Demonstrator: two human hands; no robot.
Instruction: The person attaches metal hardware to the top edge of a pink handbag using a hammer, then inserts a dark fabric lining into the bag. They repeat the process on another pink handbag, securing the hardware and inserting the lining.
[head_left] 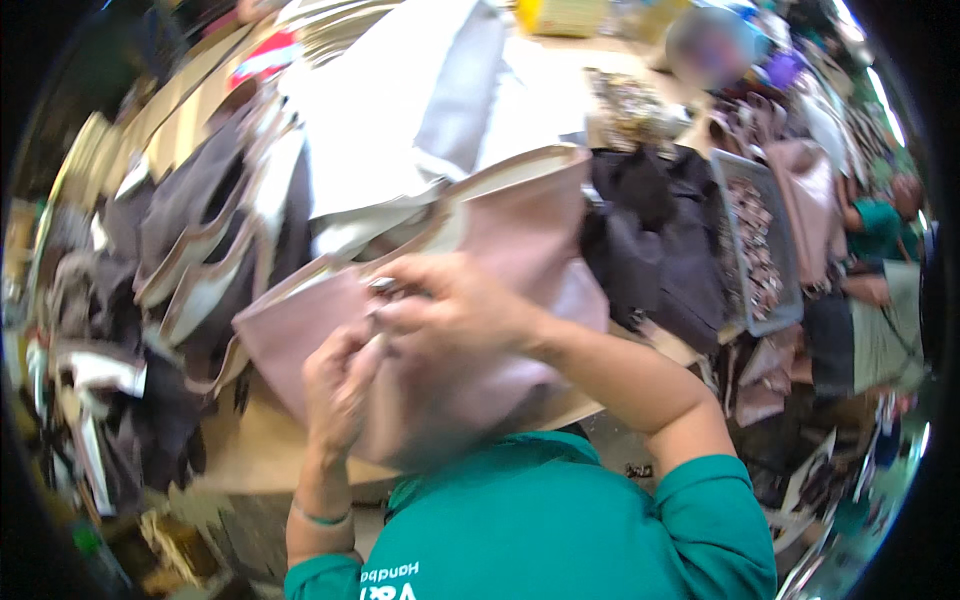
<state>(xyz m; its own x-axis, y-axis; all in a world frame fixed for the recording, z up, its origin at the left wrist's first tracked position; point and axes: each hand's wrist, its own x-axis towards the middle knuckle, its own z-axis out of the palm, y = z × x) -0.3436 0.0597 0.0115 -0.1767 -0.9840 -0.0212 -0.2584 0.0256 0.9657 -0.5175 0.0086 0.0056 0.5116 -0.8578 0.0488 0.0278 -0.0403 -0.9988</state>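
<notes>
a large dusty-pink bag of smooth, leather-like material (530,215) is lying on the light-brown table (240,445), right in front of the person, its pale-edged rim facing away from the body. the left hand (340,380) is coming up over the bag's front, its fingers bent close together in a narrow shape; blur is hiding whether they are gripping anything. the right hand (455,305) is curling inward just beside it, fingertips drawn narrow around a small shiny silvery piece (382,286), though i cannot tell whether it is being pinched or worn. dark brown bags with pale linings (195,195) are standing at the left, and broad white sheets (370,120) are spreading beyond the pink bag. dark, soft folded pieces (660,240) are lying at the right, beside a grey rectangular plastic tray (775,325) that is holding many small pink pieces (755,240).
</notes>
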